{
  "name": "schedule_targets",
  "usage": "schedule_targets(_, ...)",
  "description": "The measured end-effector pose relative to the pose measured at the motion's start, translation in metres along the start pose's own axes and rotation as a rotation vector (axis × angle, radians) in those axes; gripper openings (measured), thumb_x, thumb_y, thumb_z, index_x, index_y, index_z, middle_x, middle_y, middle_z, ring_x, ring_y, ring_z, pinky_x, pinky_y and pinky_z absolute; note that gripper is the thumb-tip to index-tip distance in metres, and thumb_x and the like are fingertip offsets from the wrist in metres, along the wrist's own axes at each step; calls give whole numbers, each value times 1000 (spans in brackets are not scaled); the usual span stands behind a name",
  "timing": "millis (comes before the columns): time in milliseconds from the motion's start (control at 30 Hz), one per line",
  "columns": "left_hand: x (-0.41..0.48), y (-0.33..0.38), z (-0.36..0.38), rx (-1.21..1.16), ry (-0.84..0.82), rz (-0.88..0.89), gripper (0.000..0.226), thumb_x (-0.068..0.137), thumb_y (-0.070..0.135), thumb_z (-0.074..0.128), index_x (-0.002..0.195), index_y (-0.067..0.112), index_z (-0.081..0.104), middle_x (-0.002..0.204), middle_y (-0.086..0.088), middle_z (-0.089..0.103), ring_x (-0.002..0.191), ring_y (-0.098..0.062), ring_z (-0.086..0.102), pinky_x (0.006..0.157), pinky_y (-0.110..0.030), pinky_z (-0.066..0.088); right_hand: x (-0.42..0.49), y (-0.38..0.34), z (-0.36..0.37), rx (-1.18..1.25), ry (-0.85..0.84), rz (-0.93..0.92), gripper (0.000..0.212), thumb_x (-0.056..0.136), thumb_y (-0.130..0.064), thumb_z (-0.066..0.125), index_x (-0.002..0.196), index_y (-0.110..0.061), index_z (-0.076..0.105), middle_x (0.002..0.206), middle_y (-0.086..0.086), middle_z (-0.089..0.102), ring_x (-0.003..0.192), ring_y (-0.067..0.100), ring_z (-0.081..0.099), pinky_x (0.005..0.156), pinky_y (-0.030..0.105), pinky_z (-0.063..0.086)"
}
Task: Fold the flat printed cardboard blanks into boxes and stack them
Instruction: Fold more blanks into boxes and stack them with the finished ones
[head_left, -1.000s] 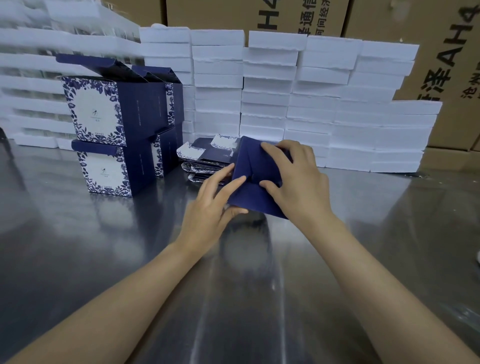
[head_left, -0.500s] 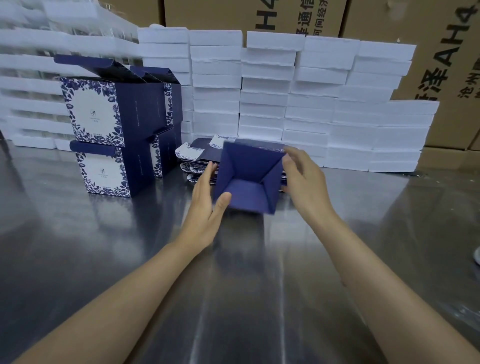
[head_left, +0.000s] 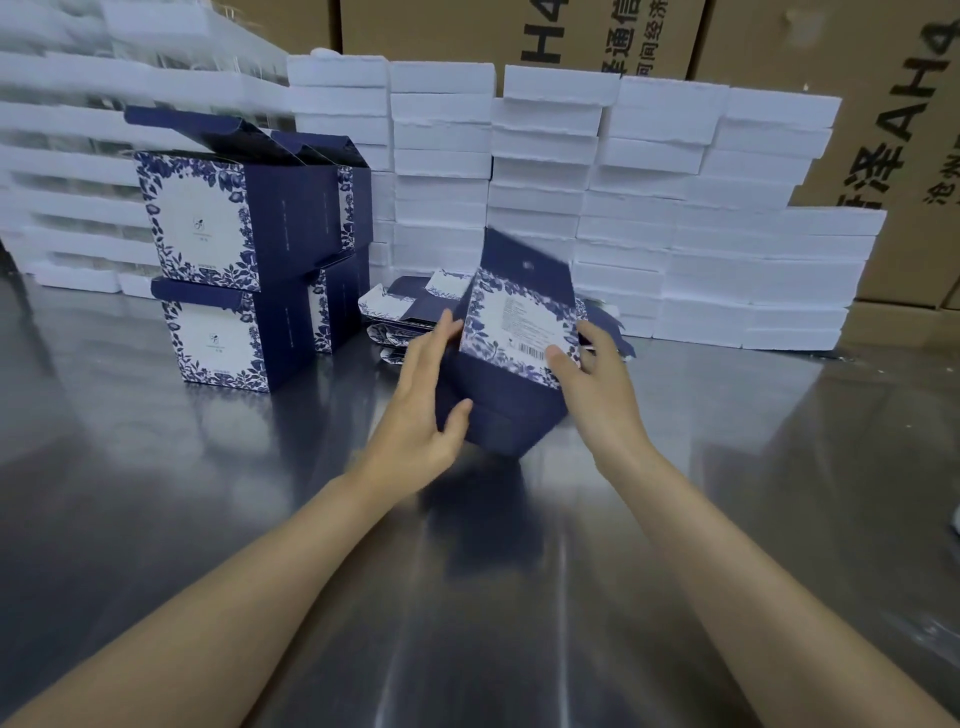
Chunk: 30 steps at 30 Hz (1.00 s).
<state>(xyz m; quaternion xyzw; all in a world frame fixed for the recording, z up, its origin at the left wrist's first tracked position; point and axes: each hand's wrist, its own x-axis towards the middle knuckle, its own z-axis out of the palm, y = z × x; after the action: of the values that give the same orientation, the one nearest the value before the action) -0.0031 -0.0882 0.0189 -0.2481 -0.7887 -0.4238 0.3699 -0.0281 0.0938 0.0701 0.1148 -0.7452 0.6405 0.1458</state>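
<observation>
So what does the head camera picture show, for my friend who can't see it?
Two hands, left hand and right hand, hold a folded blue flowery box above a shiny metal table. Finished boxes are stacked at left, with flat blanks and white boxes behind.

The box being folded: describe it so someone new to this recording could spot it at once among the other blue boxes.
On the metal table, in front of the wall of white boxes, find the person's two hands. Between the left hand and right hand is the box in hand. Unlike the stacked finished boxes on the left, it is tilted off the table and shows a barcode panel.
</observation>
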Motion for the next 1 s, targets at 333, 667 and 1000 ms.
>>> schedule_targets(333,-3,-11,1,1,223,-557,54,96,-1,44,147,14,34,134,0,28,109,-7,44,92,-7,32,-2,54,-11,95,-5,-43,61,97,0,47,151,-18,25,105,3,56,92,12,57,80,12,46)
schedule_targets(667,-1,-1,4,-93,257,-566,41,102,41,38,138,22,39,131,7,30,111,18,39,99,-6,27,12,74,-13,31,-139,134,70,91,8,41,151,-24,22,147,-4,38,123,9,44,83,15,44)
schedule_targets(1000,-7,3,14,-188,-129,-533,105,70,66,58,152,33,1,156,21,7,138,7,16,116,-26,20,30,77,-2,-188,-384,-25,84,83,14,43,153,-24,16,139,-10,53,124,9,50,103,32,43)
